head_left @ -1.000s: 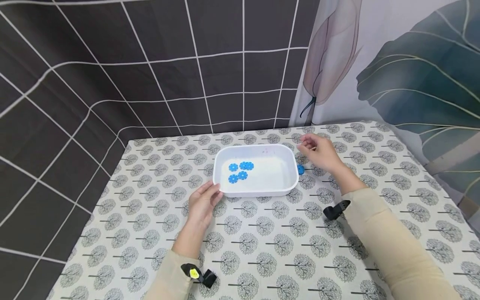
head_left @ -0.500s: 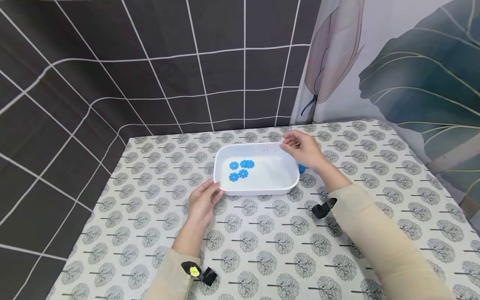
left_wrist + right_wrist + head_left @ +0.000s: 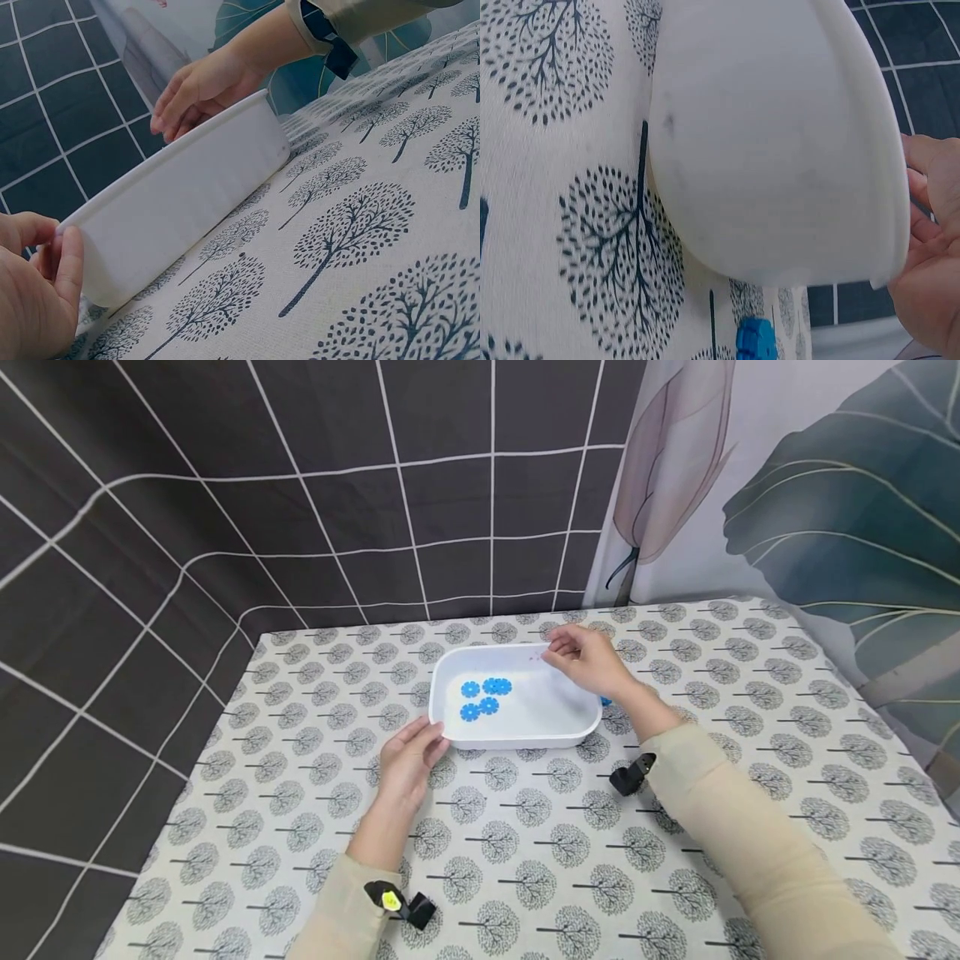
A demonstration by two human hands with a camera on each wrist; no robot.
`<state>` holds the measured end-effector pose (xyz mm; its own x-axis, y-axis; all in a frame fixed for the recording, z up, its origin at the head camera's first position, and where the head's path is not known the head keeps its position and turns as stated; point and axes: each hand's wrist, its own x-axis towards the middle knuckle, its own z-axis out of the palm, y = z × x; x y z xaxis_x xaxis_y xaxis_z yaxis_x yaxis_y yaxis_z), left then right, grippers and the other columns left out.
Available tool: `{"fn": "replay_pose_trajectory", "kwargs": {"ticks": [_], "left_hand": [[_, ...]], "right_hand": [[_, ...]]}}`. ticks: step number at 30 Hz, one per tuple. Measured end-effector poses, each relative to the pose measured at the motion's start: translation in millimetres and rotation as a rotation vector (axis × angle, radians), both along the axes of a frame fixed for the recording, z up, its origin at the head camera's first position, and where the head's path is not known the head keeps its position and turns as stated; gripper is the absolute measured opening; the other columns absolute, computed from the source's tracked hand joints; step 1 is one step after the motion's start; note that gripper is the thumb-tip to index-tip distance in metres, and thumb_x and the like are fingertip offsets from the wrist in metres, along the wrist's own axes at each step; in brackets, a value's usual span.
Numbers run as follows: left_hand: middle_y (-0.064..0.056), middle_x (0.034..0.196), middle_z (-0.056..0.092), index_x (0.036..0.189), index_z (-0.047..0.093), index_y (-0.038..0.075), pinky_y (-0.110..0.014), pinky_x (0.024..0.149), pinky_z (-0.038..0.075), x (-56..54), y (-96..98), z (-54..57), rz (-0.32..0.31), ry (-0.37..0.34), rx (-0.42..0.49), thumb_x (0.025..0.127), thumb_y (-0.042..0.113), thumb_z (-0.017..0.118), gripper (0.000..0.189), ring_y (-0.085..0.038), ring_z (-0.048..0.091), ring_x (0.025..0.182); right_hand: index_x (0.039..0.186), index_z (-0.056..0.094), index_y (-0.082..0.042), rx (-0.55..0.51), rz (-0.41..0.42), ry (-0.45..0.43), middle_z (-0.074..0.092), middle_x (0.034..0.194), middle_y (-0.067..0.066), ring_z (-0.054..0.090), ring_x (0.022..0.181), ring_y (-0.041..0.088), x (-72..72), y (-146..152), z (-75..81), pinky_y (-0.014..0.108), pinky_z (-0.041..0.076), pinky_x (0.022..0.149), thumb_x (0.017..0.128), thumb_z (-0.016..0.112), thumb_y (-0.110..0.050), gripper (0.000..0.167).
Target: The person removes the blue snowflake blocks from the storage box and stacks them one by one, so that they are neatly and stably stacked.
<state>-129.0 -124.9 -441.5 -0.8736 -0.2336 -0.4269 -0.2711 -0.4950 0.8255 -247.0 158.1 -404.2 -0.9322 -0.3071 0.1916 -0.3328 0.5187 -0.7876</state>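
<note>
A white plastic tray (image 3: 517, 743) stands on the cloth-covered table. Several blue notched discs (image 3: 470, 690) lie flat in its left half. At the tray's near left corner, my left hand (image 3: 405, 762) pinches the rim between thumb and fingers, as the left wrist view confirms. My right hand (image 3: 588, 660) hovers over the tray's far right part, fingers loosely curled, and no disc shows in it. Beside the tray's right end is another blue piece (image 3: 756, 339), mostly hidden behind my right wrist in the head view.
The tablecloth (image 3: 525, 860) has a printed tree pattern. A dark curtain with white grid lines (image 3: 442, 502) hangs behind and to the left. A leaf-patterned curtain (image 3: 847, 518) hangs at the right. Black cameras sit on both wrists.
My right hand has moved left from beyond the tray's right end to above the tray's inside. My left hand keeps its hold on the rim. The discs lie unchanged.
</note>
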Motion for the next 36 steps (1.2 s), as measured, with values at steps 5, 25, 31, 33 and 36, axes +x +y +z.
{"fn": "replay_pose_trajectory", "kwargs": {"ticks": [5, 25, 31, 33, 36], "left_hand": [[-0.012, 0.107, 0.062, 0.121, 0.060, -0.005, -0.024, 0.089, 0.062, -0.4, 0.0, -0.6, 0.002, 0.006, -0.002, 0.090, -0.004, 0.070, 0.033, -0.016, 0.066, 0.089], [-0.012, 0.111, 0.062, 0.124, 0.059, -0.005, -0.025, 0.092, 0.061, -0.6, 0.3, 1.1, -0.009, 0.003, -0.020, 0.090, -0.004, 0.070, 0.036, -0.018, 0.066, 0.095], [-0.014, 0.116, 0.060, 0.128, 0.057, -0.005, -0.025, 0.094, 0.060, 0.5, 0.7, 0.4, -0.025, 0.004, -0.036, 0.091, -0.004, 0.068, 0.039, -0.021, 0.065, 0.101], [-0.015, 0.118, 0.060, 0.130, 0.057, -0.006, -0.025, 0.094, 0.060, 0.3, 0.6, 0.1, -0.027, 0.003, -0.033, 0.091, -0.004, 0.068, 0.040, -0.021, 0.065, 0.102], [-0.016, 0.118, 0.059, 0.130, 0.056, -0.006, -0.025, 0.094, 0.060, -0.1, 0.1, -0.5, -0.028, 0.005, -0.034, 0.091, -0.003, 0.068, 0.041, -0.021, 0.065, 0.101]], "right_hand": [[0.120, 0.062, 0.009, 0.008, 0.023, -0.003, 0.069, 0.104, 0.018, 0.065, 0.095, 0.029, -1.4, -8.7, -2.2, 0.038, 0.060, 0.088, 0.095, 0.071, -0.009, 0.033], [0.122, 0.062, 0.007, 0.068, 0.086, -0.066, 0.068, 0.105, 0.017, 0.064, 0.097, 0.030, -3.9, -32.4, -10.0, 0.040, 0.059, 0.091, 0.095, 0.071, -0.010, 0.033], [0.123, 0.062, 0.004, 0.097, 0.097, -0.109, 0.067, 0.108, 0.013, 0.062, 0.101, 0.028, -6.1, -38.3, -16.9, 0.038, 0.058, 0.095, 0.095, 0.071, -0.012, 0.034], [0.123, 0.062, 0.004, 0.099, 0.111, -0.111, 0.067, 0.107, 0.013, 0.062, 0.101, 0.027, -7.1, -40.7, -18.7, 0.037, 0.058, 0.095, 0.094, 0.072, -0.012, 0.034], [0.122, 0.062, 0.006, 0.093, 0.140, -0.102, 0.067, 0.106, 0.014, 0.063, 0.100, 0.027, -8.0, -44.5, -20.0, 0.037, 0.059, 0.094, 0.093, 0.072, -0.010, 0.034]]}}
